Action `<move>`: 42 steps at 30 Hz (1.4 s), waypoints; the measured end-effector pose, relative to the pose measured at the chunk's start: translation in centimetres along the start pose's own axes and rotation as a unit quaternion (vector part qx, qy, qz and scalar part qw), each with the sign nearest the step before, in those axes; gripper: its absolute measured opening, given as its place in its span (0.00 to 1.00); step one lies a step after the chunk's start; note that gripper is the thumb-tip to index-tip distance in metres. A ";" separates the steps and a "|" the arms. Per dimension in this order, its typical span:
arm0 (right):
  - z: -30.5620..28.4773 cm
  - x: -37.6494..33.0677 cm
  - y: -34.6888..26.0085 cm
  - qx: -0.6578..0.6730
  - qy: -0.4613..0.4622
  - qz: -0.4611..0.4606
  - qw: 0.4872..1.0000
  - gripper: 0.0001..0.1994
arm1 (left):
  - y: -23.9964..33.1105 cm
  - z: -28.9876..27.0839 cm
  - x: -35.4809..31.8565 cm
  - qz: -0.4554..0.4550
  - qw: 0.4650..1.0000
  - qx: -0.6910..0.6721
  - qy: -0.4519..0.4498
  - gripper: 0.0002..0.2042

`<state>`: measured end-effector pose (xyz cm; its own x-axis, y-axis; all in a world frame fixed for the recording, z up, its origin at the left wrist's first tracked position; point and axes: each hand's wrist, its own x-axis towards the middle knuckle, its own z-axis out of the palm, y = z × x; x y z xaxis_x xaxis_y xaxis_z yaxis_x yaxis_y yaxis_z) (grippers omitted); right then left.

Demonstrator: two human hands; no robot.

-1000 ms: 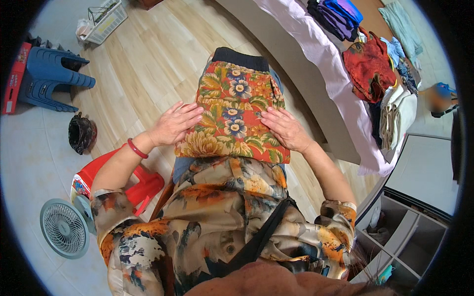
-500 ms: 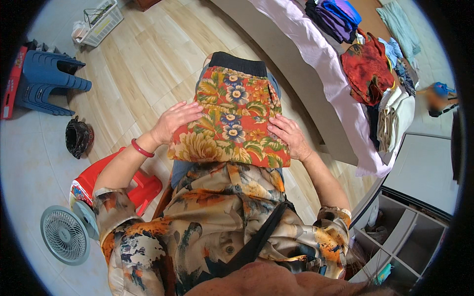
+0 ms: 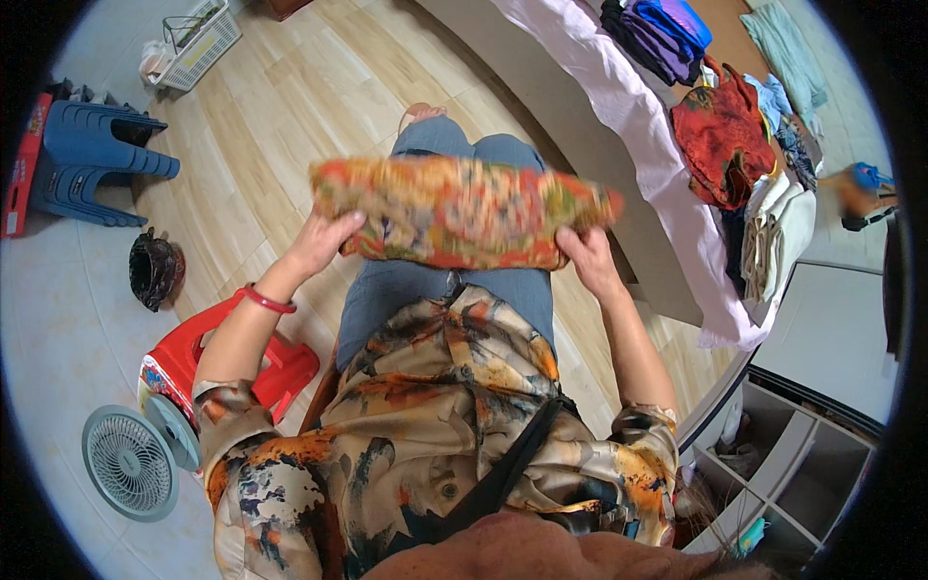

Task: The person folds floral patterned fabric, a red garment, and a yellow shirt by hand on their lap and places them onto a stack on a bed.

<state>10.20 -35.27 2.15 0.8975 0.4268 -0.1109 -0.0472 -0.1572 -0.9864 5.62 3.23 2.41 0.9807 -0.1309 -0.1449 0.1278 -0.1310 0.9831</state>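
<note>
A folded pair of red floral pants (image 3: 449,213) is held up above my lap, blurred by motion. My left hand (image 3: 321,242) grips its left end, with the thumb on the near side and the fingers mostly hidden behind the cloth. At the other end my right hand (image 3: 588,259) pinches the lower right edge in the same way. The black waistband is out of sight. Beneath the cloth are my knees in blue jeans (image 3: 445,290).
A bed with a pale pink sheet (image 3: 619,87) lies at the right. On it are folded purple and black clothes (image 3: 662,39), a red garment (image 3: 720,135) and folded beige cloth (image 3: 773,237). Blue stools (image 3: 92,159), a red stool (image 3: 280,372) and a fan (image 3: 130,462) stand left.
The floral pants lay flat on my lap with both hands resting open on them. Now they are lifted and tipped, gripped at both ends, and the black waistband has gone from view.
</note>
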 end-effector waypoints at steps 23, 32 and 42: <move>6.2 7.9 1.0 -0.469 0.091 -0.116 0.871 0.27 | -0.3 8.2 4.5 0.136 0.816 0.558 0.062 0.30; -0.8 3.9 9.4 -0.229 0.089 0.141 0.959 0.22 | -2.7 7.0 3.4 0.114 0.871 0.466 0.109 0.33; -0.5 -1.2 5.7 0.158 0.193 0.125 0.960 0.13 | 0.2 7.2 2.3 0.168 0.770 0.603 0.121 0.37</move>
<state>9.09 -37.08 -3.31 0.9334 0.0388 -0.3567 -0.3587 0.0914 -0.9289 6.86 -4.17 1.43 0.9458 -0.1888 0.2641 -0.2267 -0.9665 0.1206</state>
